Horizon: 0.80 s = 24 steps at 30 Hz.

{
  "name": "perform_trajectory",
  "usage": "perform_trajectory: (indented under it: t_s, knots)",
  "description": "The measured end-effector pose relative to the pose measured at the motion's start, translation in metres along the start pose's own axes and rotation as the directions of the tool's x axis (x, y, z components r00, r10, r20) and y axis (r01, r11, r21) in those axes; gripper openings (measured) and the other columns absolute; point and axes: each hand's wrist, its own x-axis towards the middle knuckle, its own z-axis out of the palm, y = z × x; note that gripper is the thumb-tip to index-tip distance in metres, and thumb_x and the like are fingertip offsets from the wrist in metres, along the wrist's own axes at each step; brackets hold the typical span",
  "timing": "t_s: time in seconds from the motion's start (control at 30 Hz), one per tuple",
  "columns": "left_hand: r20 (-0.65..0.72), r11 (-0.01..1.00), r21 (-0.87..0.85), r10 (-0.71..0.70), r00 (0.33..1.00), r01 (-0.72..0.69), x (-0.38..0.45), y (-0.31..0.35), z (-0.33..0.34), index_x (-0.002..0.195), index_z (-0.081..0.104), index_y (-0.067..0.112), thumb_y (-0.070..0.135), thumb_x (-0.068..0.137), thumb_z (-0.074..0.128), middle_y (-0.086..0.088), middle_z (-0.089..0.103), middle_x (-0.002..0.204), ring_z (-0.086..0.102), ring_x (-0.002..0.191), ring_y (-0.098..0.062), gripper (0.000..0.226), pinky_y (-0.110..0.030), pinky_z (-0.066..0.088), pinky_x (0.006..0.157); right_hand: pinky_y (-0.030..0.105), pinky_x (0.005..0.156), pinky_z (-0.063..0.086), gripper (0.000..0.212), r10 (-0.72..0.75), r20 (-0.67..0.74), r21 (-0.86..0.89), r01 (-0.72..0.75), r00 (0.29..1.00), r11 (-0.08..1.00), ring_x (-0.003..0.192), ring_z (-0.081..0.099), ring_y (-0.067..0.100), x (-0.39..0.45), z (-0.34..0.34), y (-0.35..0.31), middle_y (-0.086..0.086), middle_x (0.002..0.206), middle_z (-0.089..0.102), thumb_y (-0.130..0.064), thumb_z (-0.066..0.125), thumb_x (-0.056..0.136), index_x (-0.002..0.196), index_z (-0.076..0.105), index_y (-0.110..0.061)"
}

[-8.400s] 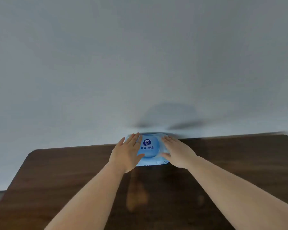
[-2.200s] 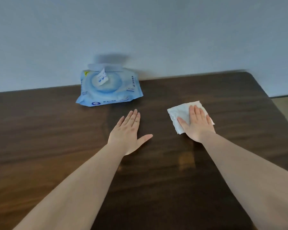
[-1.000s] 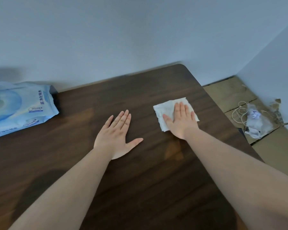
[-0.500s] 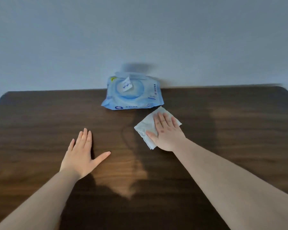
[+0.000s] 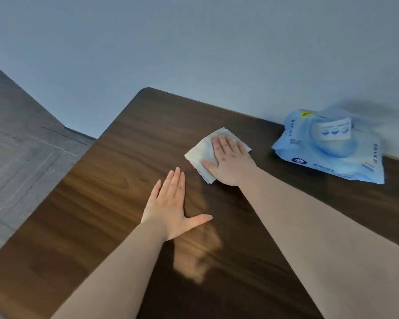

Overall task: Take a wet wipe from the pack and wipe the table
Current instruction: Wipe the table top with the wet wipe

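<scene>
Under the right hand [image 5: 228, 162], fingers flat and spread, the crumpled white wet wipe [image 5: 202, 155] is pinned to the dark wood-grain table [image 5: 115, 171]. Left hand [image 5: 171, 208] is flat, open and empty just beside it. Blue plastic wipe pack [image 5: 332, 148], flap up, lies right of the wipe.

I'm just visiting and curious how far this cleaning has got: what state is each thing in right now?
Wet wipe: out of the pack, spread flat on the table, pressed under the right hand.
Wet wipe pack: lying by the wall, flip lid up, seal sticker peeled back.
Table: dark wood, glossy patches.
Right hand: flat, palm down on the wipe.
Left hand: flat on bare wood, empty.
</scene>
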Motion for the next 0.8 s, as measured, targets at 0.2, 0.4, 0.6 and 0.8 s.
perform_trajectory:
  t_s: [0.2,0.4,0.6,0.8]
  knots:
    - [0.061,0.998,-0.046,0.036,0.998,-0.033,0.002,-0.006,-0.003,0.138,-0.028,0.021,0.094,0.063,0.015,0.005,-0.036,0.144,-0.028,0.140,-0.018,0.113,-0.040,-0.017,0.114,0.042,0.117,-0.011,0.076,-0.101,0.026,0.004,0.101,0.995,0.995,0.146,-0.017,0.020,0.066,-0.019,-0.055,0.002,0.159,-0.017,-0.063,0.009,0.093,0.150,-0.014,-0.018]
    - [0.072,0.995,-0.088,0.053,0.996,-0.046,0.003,-0.006,-0.002,0.142,-0.024,0.022,0.092,0.065,0.021,0.006,-0.034,0.148,-0.031,0.138,-0.018,0.114,-0.040,-0.019,0.113,0.043,0.118,-0.009,0.076,-0.184,0.045,-0.034,0.186,0.982,0.982,0.145,-0.018,0.019,0.105,-0.035,-0.089,0.002,0.159,-0.017,-0.062,0.011,0.094,0.150,-0.013,-0.017]
    - [0.108,0.997,-0.060,0.052,0.993,-0.046,0.006,-0.006,-0.001,0.144,-0.023,0.022,0.092,0.063,0.020,0.006,-0.034,0.149,-0.032,0.137,-0.018,0.115,-0.042,-0.018,0.114,0.044,0.118,-0.009,0.077,-0.188,0.043,-0.060,0.190,0.981,0.980,0.146,-0.017,0.020,0.110,-0.034,-0.096,0.002,0.159,-0.018,-0.064,0.008,0.093,0.150,-0.015,-0.017]
    - [0.138,0.999,-0.023,0.036,0.990,-0.033,0.005,-0.005,-0.004,0.144,-0.023,0.021,0.092,0.063,0.018,0.005,-0.033,0.150,-0.029,0.139,-0.019,0.115,-0.042,-0.016,0.115,0.043,0.117,-0.009,0.076,-0.175,0.045,-0.036,0.177,0.983,0.984,0.146,-0.017,0.019,0.076,-0.026,-0.073,0.002,0.159,-0.018,-0.063,0.010,0.093,0.149,-0.015,-0.018]
